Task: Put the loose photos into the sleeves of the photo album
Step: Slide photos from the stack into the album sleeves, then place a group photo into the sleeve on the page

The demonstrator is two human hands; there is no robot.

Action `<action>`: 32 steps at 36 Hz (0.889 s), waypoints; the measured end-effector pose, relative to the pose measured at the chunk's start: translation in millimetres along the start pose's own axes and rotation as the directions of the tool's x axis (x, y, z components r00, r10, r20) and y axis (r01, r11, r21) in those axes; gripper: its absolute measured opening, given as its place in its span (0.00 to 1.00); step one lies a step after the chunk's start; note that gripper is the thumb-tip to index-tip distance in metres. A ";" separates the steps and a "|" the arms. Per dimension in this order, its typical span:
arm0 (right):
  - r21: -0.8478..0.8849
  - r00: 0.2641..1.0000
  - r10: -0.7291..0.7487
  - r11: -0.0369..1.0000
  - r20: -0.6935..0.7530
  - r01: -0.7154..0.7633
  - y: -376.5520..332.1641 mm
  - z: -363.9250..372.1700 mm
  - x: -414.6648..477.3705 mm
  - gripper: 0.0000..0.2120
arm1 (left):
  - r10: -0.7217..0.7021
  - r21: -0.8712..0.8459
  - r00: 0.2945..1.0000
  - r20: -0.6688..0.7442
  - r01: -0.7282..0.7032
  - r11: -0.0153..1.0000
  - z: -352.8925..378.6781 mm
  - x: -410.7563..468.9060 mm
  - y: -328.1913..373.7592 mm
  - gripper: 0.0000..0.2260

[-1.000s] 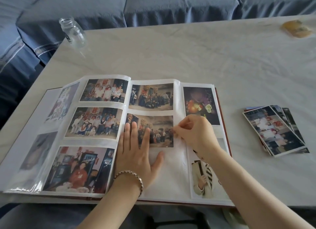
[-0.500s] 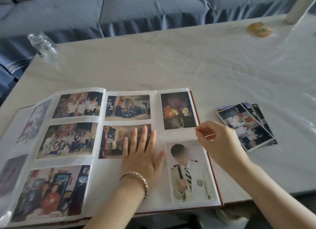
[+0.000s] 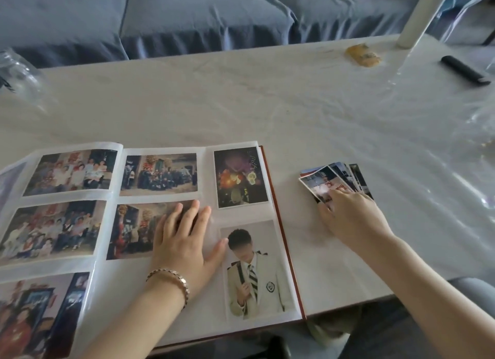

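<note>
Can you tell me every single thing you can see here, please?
Open photo album with red-brown cover: one, white pages, near left of table.
Colour photos in sleeves: seven plainly, more cut off at left; on the album pages.
Fanned stack of loose photos: several, count unclear; right of the album.
Clear glass jar: one, far left edge.
Yellow-orange packet: one, far right of table.
Slim black object: one, right edge.
White post: one, far right corner.
White marbled table: one, under everything.
Blue-grey sofa: one, behind the table.
Rose-gold bracelet: one, left wrist.
Left hand: flat on the right album page.
Right hand: rests on the loose stack.
</note>
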State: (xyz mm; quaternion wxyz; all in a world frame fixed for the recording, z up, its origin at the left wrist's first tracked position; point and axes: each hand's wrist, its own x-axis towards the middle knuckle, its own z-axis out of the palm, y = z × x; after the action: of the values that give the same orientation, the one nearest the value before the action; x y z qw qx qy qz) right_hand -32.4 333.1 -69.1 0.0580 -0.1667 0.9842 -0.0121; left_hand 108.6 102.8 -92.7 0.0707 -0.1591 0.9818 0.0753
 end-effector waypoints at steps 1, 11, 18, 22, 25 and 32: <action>0.014 1.000 0.004 1.000 0.002 -0.004 0.0 -1.6 -0.8 0.15 | -0.007 -0.016 1.000 0.020 0.007 1.000 -1.9 -1.0 1.2 0.36; 0.092 0.999 0.043 0.995 0.030 -0.046 4.9 -2.1 -3.2 0.13 | -0.048 0.000 0.997 0.062 0.048 0.999 -13.2 -1.0 7.7 0.34; 0.178 0.829 -0.054 0.967 -0.556 0.182 -5.4 -6.7 -16.2 0.07 | -0.063 -0.530 0.983 -0.171 -0.038 0.847 -26.3 3.0 10.5 0.14; 0.088 0.631 -0.341 0.832 -0.696 0.547 -27.5 -17.4 -27.8 0.12 | -0.122 -0.925 0.988 0.094 0.132 0.357 -48.4 2.8 30.4 0.19; 0.048 0.572 -0.544 0.697 -0.614 0.715 -44.5 -17.0 -37.6 0.13 | -0.023 -0.919 0.921 0.390 0.387 -0.074 -63.1 0.9 37.8 0.21; 0.416 0.777 -0.496 0.658 -0.388 0.628 -57.9 -4.5 -44.7 0.20 | -0.255 -0.933 0.947 0.196 0.261 0.249 -57.5 1.9 17.9 0.05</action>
State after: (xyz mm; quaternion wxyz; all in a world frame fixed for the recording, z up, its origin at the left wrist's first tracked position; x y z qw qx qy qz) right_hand 28.0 293.1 -57.2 -0.0250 -0.4396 0.8400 -0.3170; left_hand 94.4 109.2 -34.5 -0.0236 -0.3275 0.7052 0.6284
